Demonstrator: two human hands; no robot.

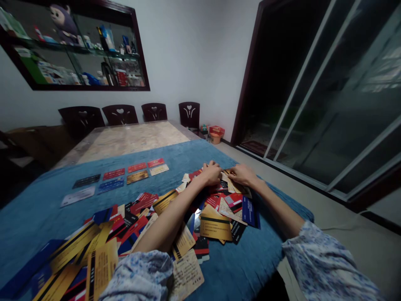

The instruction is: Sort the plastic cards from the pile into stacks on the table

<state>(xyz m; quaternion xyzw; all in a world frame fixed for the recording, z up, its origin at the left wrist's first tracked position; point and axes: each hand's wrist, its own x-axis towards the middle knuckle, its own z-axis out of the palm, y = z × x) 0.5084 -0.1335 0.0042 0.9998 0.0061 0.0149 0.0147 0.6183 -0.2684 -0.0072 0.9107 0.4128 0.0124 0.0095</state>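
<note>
A large loose pile of plastic cards (216, 223) in gold, red, blue, black and cream lies on the blue cloth (238, 259). At the pile's far edge, my left hand (212, 172) is bent with its fingers curled down among the cards; whatever they grip is hidden. Close beside it, my right hand (243, 174) has its fingers closed at the edge of a gold-toned card (230, 172). My left forearm crosses over the middle of the pile. Beyond the pile, several cards lie apart in two rows, among them a blue card (111, 185) and a silver card (77, 196).
Past the cloth stretches the bare marble-patterned tabletop (138, 136), with dark chairs (189, 115) behind it. A wall shelf (84, 49) holds a plush toy and bottles. On the floor stand an orange bucket (215, 138) and a red box (216, 130). Sliding glass doors (328, 104) are at right.
</note>
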